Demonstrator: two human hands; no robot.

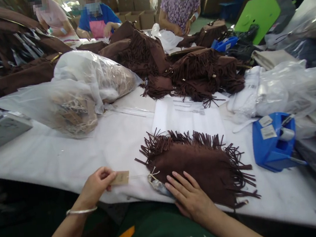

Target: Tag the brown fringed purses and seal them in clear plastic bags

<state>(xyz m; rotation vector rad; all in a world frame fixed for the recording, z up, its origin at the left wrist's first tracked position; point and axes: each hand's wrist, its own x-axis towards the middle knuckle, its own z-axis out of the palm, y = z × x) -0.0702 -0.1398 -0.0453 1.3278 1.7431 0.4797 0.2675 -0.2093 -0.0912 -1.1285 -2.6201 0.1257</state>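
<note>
A brown suede fringed bag [201, 163] lies flat on the white table [64, 158] in front of me. My left hand [97, 185] pinches a small tan paper tag [120, 178] that hangs by a thin string from the bag's near left corner. My right hand [190, 196] rests flat on the bag's near edge, fingers stretched out. A small clear plastic piece [158, 186] lies beside my right fingertips, at the string's knot.
A blue tape dispenser [274, 140] stands to the right. Clear plastic bags [84, 85] with tan contents lie at the left, more plastic [282, 86] at the right. A heap of brown fringed bags [198, 70] fills the middle. Three people work at the far side.
</note>
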